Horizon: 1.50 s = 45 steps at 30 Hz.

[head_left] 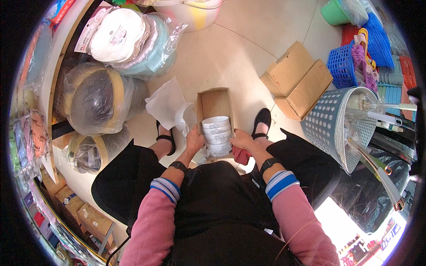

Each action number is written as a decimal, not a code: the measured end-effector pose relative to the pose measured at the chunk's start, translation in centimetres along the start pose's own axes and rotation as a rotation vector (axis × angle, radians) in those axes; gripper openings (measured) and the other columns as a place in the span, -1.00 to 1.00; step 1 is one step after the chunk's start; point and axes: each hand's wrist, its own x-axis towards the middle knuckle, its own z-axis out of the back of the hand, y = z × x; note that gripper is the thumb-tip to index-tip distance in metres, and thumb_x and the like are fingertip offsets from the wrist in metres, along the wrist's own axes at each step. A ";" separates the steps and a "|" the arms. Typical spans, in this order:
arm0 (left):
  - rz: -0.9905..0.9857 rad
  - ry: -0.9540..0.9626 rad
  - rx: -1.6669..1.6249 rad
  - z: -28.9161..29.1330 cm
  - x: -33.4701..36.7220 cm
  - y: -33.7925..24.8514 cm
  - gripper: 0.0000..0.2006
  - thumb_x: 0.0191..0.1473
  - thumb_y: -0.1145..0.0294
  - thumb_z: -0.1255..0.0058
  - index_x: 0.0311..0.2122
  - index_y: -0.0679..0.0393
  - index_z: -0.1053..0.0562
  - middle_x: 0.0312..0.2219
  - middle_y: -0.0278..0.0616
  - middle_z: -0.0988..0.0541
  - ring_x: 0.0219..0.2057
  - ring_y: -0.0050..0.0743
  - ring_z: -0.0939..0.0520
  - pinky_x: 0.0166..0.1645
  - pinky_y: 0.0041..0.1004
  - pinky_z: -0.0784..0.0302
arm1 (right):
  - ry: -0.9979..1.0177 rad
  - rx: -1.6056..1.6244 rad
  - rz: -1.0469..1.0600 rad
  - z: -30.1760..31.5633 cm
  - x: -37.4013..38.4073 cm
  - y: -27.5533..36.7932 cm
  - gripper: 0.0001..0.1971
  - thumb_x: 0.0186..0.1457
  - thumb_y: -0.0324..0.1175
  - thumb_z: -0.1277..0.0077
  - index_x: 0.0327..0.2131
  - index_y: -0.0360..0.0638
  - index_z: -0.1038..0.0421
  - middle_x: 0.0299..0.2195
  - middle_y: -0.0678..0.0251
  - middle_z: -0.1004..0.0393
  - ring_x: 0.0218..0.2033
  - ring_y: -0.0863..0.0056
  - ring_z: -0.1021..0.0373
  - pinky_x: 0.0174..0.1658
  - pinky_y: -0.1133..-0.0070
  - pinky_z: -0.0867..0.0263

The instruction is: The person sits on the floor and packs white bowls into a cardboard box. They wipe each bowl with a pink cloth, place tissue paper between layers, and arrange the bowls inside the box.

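While gripped on both sides, stack of white bowls [217,135] inside narrow cardboard box [215,106], left hand [194,138] closed on left side, right hand [242,139] on right, white paper [166,104] far left.

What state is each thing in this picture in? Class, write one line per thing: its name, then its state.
Stack of white bowls: nested, gripped from both sides.
Left hand: closed on the stack.
Right hand: closed on the stack.
Narrow cardboard box: open, bowls partly in it.
Second cardboard box: flaps open.
White paper: crumpled on the floor.
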 end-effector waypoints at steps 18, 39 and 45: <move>-0.197 -0.192 0.233 8.1 11.0 -8.3 -0.57 -0.08 0.50 0.15 -0.02 0.27 -0.29 -0.44 0.25 -0.53 -0.36 0.22 -0.56 -0.24 0.02 -0.47 | -0.309 0.345 0.196 8.5 5.6 6.0 -0.67 -0.06 -0.41 0.12 -0.25 -0.49 -0.38 -0.39 -0.23 -0.46 -0.32 -0.04 -0.45 -0.20 0.30 -0.37; -0.294 -0.399 -0.302 12.4 17.8 -5.6 -0.61 0.13 0.17 0.12 -0.04 0.22 -0.40 -0.13 0.02 -0.51 -0.08 -0.03 -0.49 0.03 -0.25 -0.35 | -0.231 0.492 0.051 17.2 15.6 9.4 -0.72 -0.08 -0.45 0.06 -0.27 -0.45 -0.36 -0.40 0.05 -0.48 -0.41 0.31 -0.43 -0.34 0.46 -0.35; -0.303 -0.368 0.275 12.1 15.0 -0.1 -0.58 0.02 0.26 -0.04 0.01 0.14 -0.37 -0.05 0.02 -0.43 0.07 0.04 -0.34 0.16 -0.14 -0.20 | -0.214 0.629 0.075 17.9 15.0 11.3 -0.73 -0.10 -0.48 0.08 -0.31 -0.51 -0.39 -0.45 0.08 -0.49 -0.44 0.31 -0.44 -0.37 0.42 -0.36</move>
